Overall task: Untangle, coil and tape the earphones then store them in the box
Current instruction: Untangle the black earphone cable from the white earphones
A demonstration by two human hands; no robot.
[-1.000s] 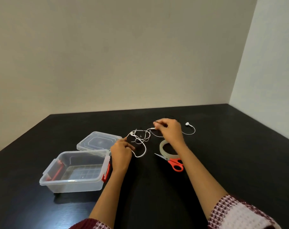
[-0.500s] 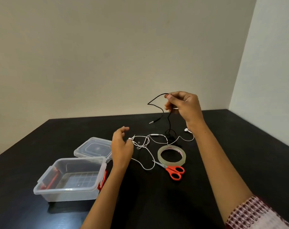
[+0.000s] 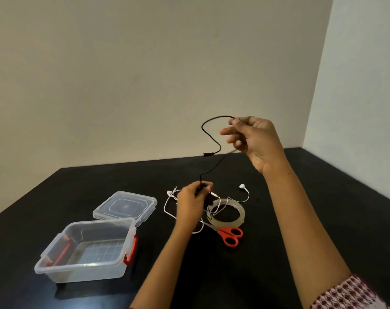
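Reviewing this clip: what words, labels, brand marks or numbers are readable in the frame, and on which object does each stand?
No text can be read anywhere in this frame.
There is no visible print on the clear plastic box, clear plastic lid, clear tape roll, red-handled scissors, black earphone cable or white earphones.
The lid shows only a moulded outline.

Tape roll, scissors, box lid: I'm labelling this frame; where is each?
tape roll (image 3: 241,216): head view, right rim.
scissors (image 3: 225,235): head view, red handle.
box lid (image 3: 125,206): head view, top face centre.
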